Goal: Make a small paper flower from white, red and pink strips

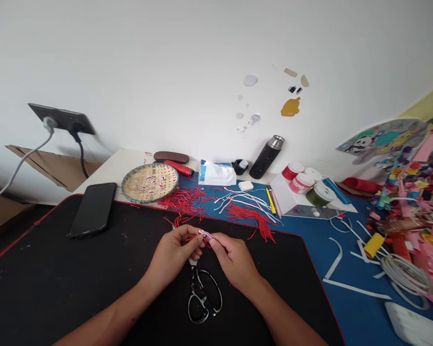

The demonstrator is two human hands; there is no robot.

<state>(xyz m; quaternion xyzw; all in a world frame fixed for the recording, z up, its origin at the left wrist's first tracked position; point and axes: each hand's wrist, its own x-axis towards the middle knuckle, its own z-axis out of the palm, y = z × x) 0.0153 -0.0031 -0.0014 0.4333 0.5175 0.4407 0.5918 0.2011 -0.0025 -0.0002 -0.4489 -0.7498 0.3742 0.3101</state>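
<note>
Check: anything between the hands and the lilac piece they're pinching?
Nothing visible. The left hand and right hand touch the lilac piece directly; the scissors lie below them on the black mat, out of the way.

White desk (97,173) under black mat (57,269), blue mat (361,317); phone (92,210), scissors (202,293), red cords (250,218), white strips (245,202), woven tray (149,183).

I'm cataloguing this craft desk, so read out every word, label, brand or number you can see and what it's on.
No word, brand or number is legible anywhere in this view.
Tissue packet: blue print, too small to read.
Red-lidded jar: label too blurred to read.
</note>
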